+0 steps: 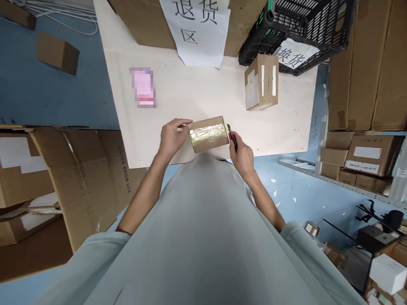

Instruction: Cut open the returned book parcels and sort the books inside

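Observation:
A small cardboard box with a wide strip of shiny yellowish tape lies at the near edge of the table. My left hand grips its left end, thumb and fingers at the upper left corner. In my right hand is a red and black utility knife, its tip pointing up beside the box's right end. Whether the blade touches the cardboard I cannot tell. Farther back on the right stands a taped carton with white labels.
A pixelated pink item lies on the white table at left. Behind are a large carton with a paper sign and a black plastic crate. An open carton stands left; shelved boxes stand right.

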Motion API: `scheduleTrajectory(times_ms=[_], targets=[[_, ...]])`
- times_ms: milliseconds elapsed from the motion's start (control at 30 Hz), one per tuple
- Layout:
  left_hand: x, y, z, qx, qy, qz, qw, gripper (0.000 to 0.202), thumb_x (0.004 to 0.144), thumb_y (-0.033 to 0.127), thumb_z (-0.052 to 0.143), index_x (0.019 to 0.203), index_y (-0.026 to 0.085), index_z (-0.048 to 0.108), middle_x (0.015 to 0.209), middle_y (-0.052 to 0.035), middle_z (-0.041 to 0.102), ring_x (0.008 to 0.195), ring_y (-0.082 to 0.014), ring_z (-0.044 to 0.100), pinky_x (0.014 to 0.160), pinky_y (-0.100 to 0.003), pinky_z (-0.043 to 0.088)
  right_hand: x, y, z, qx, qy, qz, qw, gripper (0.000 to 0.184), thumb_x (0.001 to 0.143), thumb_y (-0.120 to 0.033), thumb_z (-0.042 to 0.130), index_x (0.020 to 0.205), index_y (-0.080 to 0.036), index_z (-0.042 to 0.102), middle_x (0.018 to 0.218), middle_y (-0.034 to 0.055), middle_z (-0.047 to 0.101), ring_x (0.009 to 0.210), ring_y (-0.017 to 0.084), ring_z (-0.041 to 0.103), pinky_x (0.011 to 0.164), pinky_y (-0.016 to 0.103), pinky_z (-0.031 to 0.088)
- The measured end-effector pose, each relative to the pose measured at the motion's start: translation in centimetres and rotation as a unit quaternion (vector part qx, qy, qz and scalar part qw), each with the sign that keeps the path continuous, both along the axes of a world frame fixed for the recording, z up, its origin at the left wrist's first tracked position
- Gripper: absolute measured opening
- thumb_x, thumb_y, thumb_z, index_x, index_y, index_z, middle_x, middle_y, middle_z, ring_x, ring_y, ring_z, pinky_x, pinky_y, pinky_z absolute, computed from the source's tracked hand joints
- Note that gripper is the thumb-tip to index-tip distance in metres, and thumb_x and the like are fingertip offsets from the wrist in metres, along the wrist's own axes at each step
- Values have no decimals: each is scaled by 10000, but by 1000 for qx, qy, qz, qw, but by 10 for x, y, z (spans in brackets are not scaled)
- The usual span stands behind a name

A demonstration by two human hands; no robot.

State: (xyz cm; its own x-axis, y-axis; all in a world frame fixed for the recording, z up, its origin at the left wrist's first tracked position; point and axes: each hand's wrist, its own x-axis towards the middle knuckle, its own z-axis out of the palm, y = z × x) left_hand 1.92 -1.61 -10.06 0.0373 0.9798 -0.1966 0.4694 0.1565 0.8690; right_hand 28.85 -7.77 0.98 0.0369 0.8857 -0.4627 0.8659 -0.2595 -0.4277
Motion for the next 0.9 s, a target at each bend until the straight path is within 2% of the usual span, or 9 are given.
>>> scheduleTrajectory(times_ms=[67,167,233,333,467,633,800,900], targets=[[14,-8,7,58,50,-7,997,334,1104,398,643,1352,254,815,1425,-104,798,1327,-319,731,1177,-543,615,18,3,-14,11,40,-33,999,542,1224,-471,335,1617,-204,595,1164,112,874,870,268,793,832,356,594],[46,-15,15,141,95,-81,982,309,1145,418,610,1380,302,774,1529,-80,747,1580,-353,582,1361,-658,443,35,1,-29,15,63,-54,996,499,1191,-462,390,1549,-213,632,1128,97,868,899,269,798,857,372,610],[69,-16,16,166,106,-139,970,272,1159,423,592,1330,315,775,1514,-70,748,1668,-373,500,1417,-731,319,40,-2,-33,17,65,-54,996,489,1156,-415,420,1544,-219,644,1144,92,865,928,284,804,881,396,621],[90,-15,11,171,129,-169,962,269,1181,410,539,1262,311,776,1461,-75,762,1708,-394,457,1430,-807,204,42,-1,-33,18,87,-32,996,521,1118,-364,442,1577,-224,643,1190,87,863,987,297,812,933,425,636],[93,-16,4,166,144,-169,961,285,1188,432,520,1225,307,774,1452,-82,771,1708,-398,462,1421,-837,182,37,11,-27,6,87,24,996,594,1143,-330,424,1713,-223,547,1282,102,851,1086,304,809,988,434,640],[92,-21,-2,165,149,-164,961,243,1163,456,590,1248,329,779,1548,-72,739,1711,-386,454,1430,-806,183,22,29,-15,-40,-1,85,996,623,1175,-261,387,1791,-182,442,1345,154,823,1165,335,794,1004,450,633],[100,-22,-3,176,152,-158,960,244,1169,442,587,1286,351,781,1489,-75,765,1683,-382,489,1408,-783,255,6,33,4,-86,-96,95,987,633,1193,-219,357,1822,-154,364,1320,183,813,1137,340,804,1005,464,633],[107,-23,-1,171,124,-148,966,240,1166,446,592,1280,359,785,1460,-78,774,1676,-388,498,1400,-798,253,-6,33,13,-107,-138,93,980,644,1184,-196,359,1825,-137,337,1316,213,808,1146,351,810,1005,476,631]])
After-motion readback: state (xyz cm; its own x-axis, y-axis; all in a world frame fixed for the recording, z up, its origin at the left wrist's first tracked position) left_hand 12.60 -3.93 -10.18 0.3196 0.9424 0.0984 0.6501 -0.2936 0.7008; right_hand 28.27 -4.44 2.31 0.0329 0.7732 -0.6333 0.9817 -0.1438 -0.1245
